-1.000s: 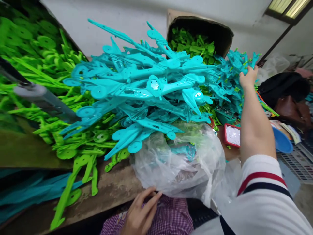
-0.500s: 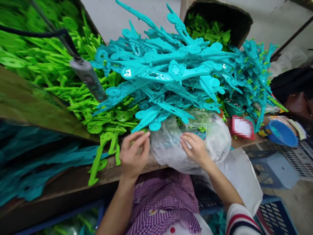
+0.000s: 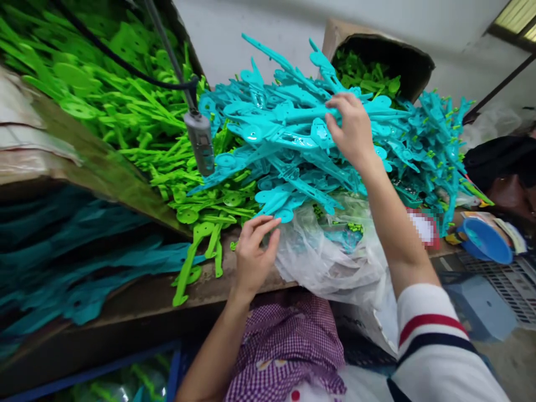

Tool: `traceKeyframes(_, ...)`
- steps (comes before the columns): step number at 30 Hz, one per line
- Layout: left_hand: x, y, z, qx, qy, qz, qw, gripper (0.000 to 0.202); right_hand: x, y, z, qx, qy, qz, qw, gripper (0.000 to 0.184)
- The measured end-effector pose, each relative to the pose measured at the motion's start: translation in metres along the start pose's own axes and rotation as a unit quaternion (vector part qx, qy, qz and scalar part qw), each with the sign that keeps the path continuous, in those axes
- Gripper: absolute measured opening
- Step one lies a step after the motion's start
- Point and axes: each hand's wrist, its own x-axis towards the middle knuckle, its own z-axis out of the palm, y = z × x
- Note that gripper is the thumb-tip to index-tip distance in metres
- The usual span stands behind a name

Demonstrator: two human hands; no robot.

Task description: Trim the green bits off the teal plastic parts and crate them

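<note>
A tangled heap of teal plastic parts (image 3: 293,134) lies on the wooden bench (image 3: 138,301). My right hand (image 3: 354,131) is stretched out over the top of the heap, its fingers curled round one long teal plastic part (image 3: 301,114). My left hand (image 3: 255,254) hovers at the bench's front edge, just left of a clear plastic bag (image 3: 335,262). Its fingers are pinched together; whether they hold anything I cannot make out. The bag holds small teal and green pieces.
Bright green plastic parts (image 3: 125,117) are piled at the left and spill onto the bench. A grey tool (image 3: 200,142) hangs on a cable over them. A cardboard box (image 3: 393,47) of green parts stands behind. A blue bowl (image 3: 486,240) sits at right.
My right hand has left the plastic bag and risen to the top of the teal heap, where it grips a part. My left hand stays near the bench edge.
</note>
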Motion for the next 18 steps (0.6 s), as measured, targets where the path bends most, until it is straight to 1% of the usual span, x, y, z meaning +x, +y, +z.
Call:
traceKeyframes(2,-0.007,0.003,-0.005,-0.004,-0.003,0.013,1.000,0.023,0.041,0.022,0.019,-0.052,-0.053,-0.022,0.997,0.047)
traceKeyframes(4,-0.014,0.005,-0.008,-0.006,-0.019,0.021,1.000,0.024,0.067,0.037,0.037,-0.061,-0.107,-0.029,0.992,0.052)
traceKeyframes(5,-0.018,0.005,-0.009,-0.005,-0.031,0.022,0.999,0.025,0.074,0.042,0.045,-0.049,-0.126,-0.030,0.990,0.052)
traceKeyframes(7,-0.025,0.004,-0.009,-0.013,-0.056,0.021,0.998,0.027,0.081,0.047,0.055,-0.018,-0.145,-0.032,0.989,0.047)
traceKeyframes(9,-0.033,0.002,-0.007,-0.033,-0.078,0.015,0.996,0.029,0.083,0.044,0.058,-0.008,-0.155,-0.032,0.987,0.038)
traceKeyframes(12,-0.042,0.001,-0.004,-0.062,-0.104,0.005,0.993,0.031,0.084,0.024,0.047,-0.058,-0.147,-0.026,0.987,0.029)
traceKeyframes(14,-0.046,0.001,-0.001,-0.075,-0.116,0.001,0.990,0.032,0.084,0.005,0.032,-0.133,-0.121,-0.024,0.983,0.035)
traceKeyframes(16,-0.049,0.002,0.001,-0.084,-0.122,-0.001,0.989,0.033,0.081,-0.015,0.014,-0.217,-0.083,-0.015,0.973,0.046)
traceKeyframes(17,-0.051,0.002,0.002,-0.088,-0.123,-0.002,0.989,0.034,0.077,-0.024,0.004,-0.250,-0.062,-0.006,0.966,0.047)
traceKeyframes(18,-0.052,0.002,0.002,-0.091,-0.123,-0.004,0.988,0.034,0.070,-0.031,-0.007,-0.276,-0.044,0.008,0.960,0.045)
